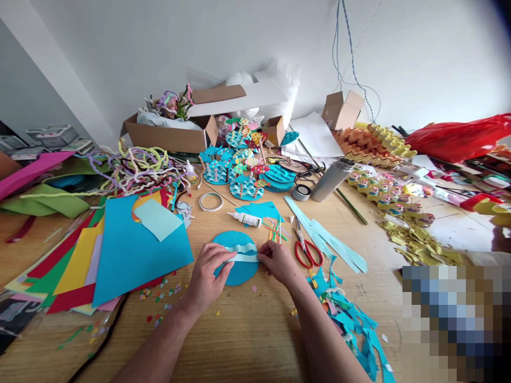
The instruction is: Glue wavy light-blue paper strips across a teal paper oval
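Note:
A blue paper disc (238,271) lies on the wooden table in front of me. Across it run pale blue wavy paper strips (244,251). My left hand (208,277) rests on the disc's left side, its fingers pressed on the lower strip's left end. My right hand (276,260) pinches the same strip's right end at the disc's right edge. A white glue bottle (244,218) lies just beyond the disc, and red-handled scissors (306,251) lie to the right of my right hand.
Coloured paper sheets (120,250) are stacked at left, blue offcuts (351,324) lie at right. Finished blue wave discs with fish (247,170), a tape roll (211,201), a steel flask (331,179), cardboard boxes (171,135) and pipe cleaners (136,167) crowd the back.

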Available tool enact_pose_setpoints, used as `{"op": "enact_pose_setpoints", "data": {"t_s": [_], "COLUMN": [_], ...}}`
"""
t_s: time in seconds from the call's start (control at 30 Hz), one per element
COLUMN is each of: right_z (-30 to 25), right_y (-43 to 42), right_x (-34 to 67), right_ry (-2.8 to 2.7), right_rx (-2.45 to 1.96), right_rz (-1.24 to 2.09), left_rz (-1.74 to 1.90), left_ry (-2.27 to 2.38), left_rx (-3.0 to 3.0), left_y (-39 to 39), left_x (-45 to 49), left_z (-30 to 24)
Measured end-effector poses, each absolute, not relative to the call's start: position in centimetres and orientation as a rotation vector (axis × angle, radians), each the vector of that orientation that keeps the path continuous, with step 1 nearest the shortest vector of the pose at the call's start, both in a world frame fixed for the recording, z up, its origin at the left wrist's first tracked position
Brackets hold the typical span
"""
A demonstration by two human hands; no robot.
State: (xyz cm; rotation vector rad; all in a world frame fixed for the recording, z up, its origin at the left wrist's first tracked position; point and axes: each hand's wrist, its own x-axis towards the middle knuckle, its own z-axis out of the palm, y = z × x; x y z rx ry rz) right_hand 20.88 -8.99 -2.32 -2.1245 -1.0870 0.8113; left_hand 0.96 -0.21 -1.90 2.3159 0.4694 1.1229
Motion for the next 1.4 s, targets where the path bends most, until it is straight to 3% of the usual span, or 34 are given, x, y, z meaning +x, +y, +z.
{"op": "enact_pose_setpoints", "data": {"t_s": [1.4], "right_z": [-2.12], "right_y": [-8.98], "right_x": [20.82], "right_ry": [-1.164], "right_rx": [-2.220], "right_rz": [0.708], "left_rz": [1.088], "left_ry": [0.486], "left_rx": [2.310], "left_y": [-0.34], "left_x": [0.85], "left_z": [-1.68]}}
